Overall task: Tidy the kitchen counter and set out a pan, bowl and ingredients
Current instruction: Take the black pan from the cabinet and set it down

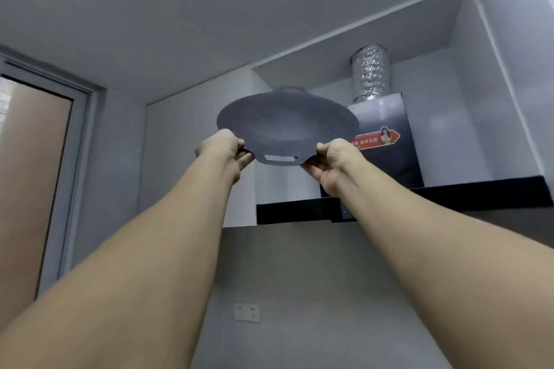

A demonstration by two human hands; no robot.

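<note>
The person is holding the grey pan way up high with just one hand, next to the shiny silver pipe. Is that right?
Not quite. Both hands hold the grey pan: the left hand grips its rim on one side and the right hand grips the other. The head view shows this. The rest is right: the pan is held up high, near the shiny silver pipe.

The pan [286,121] hides the fingertips of both hands, the left hand [223,148] and the right hand [331,163], under its near rim. It also covers part of the range hood [386,141] behind it. The sticker [376,138] on the hood carries print too small to read. The window [36,165] is cut by the left edge.
</note>
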